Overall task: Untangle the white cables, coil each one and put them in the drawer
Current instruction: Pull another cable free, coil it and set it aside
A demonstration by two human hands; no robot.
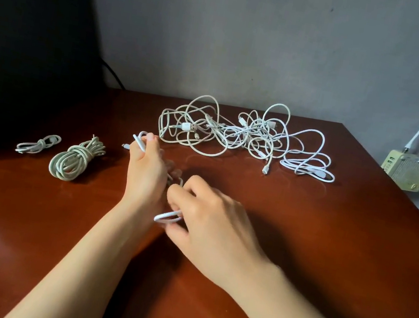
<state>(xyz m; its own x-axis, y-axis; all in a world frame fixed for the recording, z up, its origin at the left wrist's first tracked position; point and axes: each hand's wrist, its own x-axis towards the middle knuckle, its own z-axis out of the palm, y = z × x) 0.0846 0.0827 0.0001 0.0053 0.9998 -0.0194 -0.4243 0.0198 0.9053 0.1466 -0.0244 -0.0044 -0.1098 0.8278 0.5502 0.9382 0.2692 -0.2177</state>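
Note:
A tangle of white cables (246, 134) lies at the far side of the brown table (329, 236). My left hand (146, 170) grips one white cable (139, 141); a loop sticks out above the fist and a plug pokes out to its left. My right hand (207, 214) pinches another loop of white cable (166, 217) just right of the left wrist. How the cable runs between the two hands is hidden. Two coiled cables lie on the left: a thick one (74, 158) and a small one (37, 144). No drawer is in view.
A dark monitor (29, 29) fills the left side behind the table. A cream power adapter (408, 170) with cords plugged in sits past the table's right edge. The wall stands close behind the table.

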